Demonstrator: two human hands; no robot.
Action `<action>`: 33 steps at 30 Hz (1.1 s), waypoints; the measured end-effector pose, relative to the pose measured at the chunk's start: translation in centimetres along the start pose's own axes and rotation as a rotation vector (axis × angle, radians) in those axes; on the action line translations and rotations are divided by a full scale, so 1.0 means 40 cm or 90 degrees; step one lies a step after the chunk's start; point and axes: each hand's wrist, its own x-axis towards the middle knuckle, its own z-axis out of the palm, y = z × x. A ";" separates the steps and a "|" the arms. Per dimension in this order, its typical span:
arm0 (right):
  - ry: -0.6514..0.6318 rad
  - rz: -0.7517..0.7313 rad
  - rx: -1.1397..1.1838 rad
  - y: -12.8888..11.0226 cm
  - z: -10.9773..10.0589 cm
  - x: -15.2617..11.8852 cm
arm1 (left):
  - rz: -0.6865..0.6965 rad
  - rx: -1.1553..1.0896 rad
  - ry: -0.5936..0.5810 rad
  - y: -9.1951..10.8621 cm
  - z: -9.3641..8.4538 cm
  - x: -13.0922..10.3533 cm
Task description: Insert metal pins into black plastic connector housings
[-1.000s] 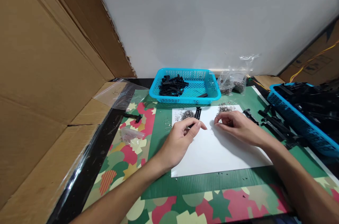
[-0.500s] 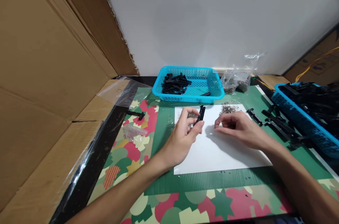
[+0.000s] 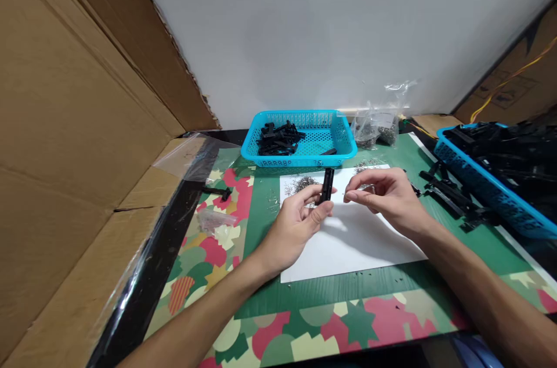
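A narrow black plastic part (image 3: 327,184) stands nearly upright between the thumb and fingers of my left hand (image 3: 292,230), above a white sheet (image 3: 348,249). My right hand (image 3: 394,201) hovers just to its right, thumb and index finger pinched together. Whatever lies at those fingertips is too small to make out. One heap of tiny metal pieces (image 3: 306,183) lies on the sheet behind my left hand. A second heap (image 3: 362,167) is partly hidden behind my right hand.
Behind the sheet stands a blue basket (image 3: 300,162) with black parts. Clear bags (image 3: 383,124) of metal pieces sit beside it. To the right, another blue basket (image 3: 491,185) is piled with black parts; several loose ones (image 3: 452,194) lie near it. A cardboard wall (image 3: 65,95) rises at left.
My left hand has turned the black plastic part more upright, its long side toward me. My right hand has lifted slightly off the sheet, fingertips now pinched. The camera view has shifted a little.
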 end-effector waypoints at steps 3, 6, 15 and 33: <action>0.005 -0.004 0.006 -0.001 0.008 -0.002 | 0.005 0.011 0.040 0.001 -0.004 0.005; 0.014 0.002 -0.001 -0.007 0.016 -0.003 | -0.005 0.028 0.047 0.001 -0.008 0.006; 0.053 0.128 0.010 0.001 0.000 0.008 | 0.035 0.439 0.018 0.009 -0.007 -0.019; -0.061 0.274 -0.151 0.019 0.003 0.014 | 0.002 0.773 0.005 -0.006 0.034 -0.028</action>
